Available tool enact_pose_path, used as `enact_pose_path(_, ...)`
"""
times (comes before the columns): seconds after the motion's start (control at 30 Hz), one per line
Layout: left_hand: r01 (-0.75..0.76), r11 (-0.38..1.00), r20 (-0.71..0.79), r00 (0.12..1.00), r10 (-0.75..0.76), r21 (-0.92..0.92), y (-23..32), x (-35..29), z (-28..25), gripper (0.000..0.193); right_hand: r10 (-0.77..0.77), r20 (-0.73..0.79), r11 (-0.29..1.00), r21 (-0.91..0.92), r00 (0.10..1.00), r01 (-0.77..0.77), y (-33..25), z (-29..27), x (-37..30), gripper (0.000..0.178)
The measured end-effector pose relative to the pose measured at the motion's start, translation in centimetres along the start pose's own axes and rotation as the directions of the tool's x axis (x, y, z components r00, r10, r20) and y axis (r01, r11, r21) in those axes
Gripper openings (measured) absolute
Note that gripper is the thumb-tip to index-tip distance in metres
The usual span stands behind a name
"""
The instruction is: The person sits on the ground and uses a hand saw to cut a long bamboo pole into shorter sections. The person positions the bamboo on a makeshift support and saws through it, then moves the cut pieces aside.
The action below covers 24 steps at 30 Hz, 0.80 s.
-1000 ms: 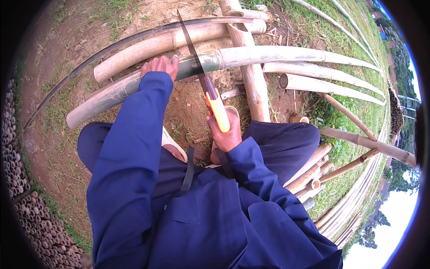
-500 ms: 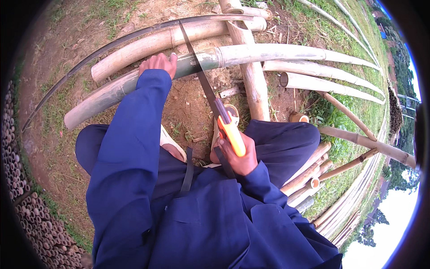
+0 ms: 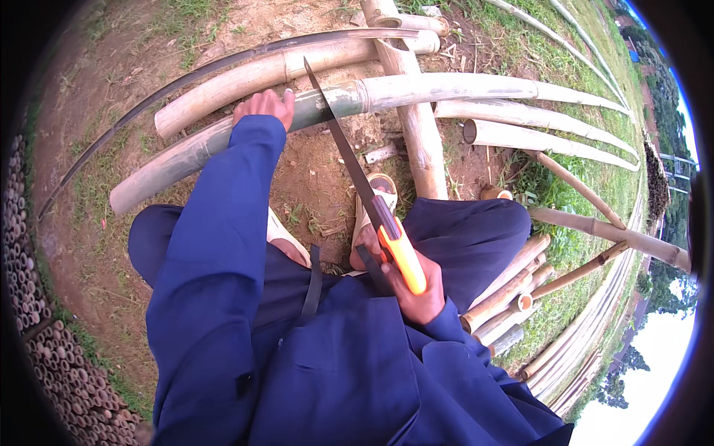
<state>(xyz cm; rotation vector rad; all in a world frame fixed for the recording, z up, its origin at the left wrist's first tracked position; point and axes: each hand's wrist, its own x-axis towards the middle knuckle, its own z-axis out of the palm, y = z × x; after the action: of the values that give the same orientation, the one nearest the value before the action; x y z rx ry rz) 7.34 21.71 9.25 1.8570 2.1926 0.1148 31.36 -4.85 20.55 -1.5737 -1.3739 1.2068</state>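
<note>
A long bamboo pole (image 3: 439,89), greenish toward its left part, lies across in front of me over a thicker bamboo post (image 3: 422,141). My left hand (image 3: 265,109) is wrapped over the pole, left of the saw. In my right hand (image 3: 419,296) is the orange and yellow handle of a hand saw (image 3: 345,143). Its dark blade crosses the pole just right of my left hand, with the tip beyond the far side. Whether the blade has cut into the bamboo I cannot make out.
Behind the pole lie another bamboo length (image 3: 260,73) and a thin dark strip (image 3: 171,88). More cut bamboo (image 3: 550,140) rests at right. Bamboo pieces (image 3: 506,297) are piled beside my right knee. Stacked bamboo ends (image 3: 74,372) fill the lower left. My sandalled feet (image 3: 366,230) are below the pole.
My right hand has drawn the saw back toward me and slightly right, so less blade reaches past the pole. My left hand stays on the bamboo pole.
</note>
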Motion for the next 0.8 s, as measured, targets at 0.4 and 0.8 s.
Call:
enact_pose_path(0.4, -0.033, 0.999, -0.001, 0.999, 0.033, 0.025, -0.2, 0.0, 0.1, 0.063, 0.09, -0.021, 0.992, -0.081, 0.996, -0.091, 0.2, -0.7, -3.5, 0.029)
enact_pose_path(0.8, 0.145, 0.771, 0.055, 0.988, -0.141, -0.621, -6.2, 16.3, 6.3, 0.059, 0.098, 0.106, 0.993, 0.048, 0.99, -0.103, 3.8, 1.4, 1.4, 0.02)
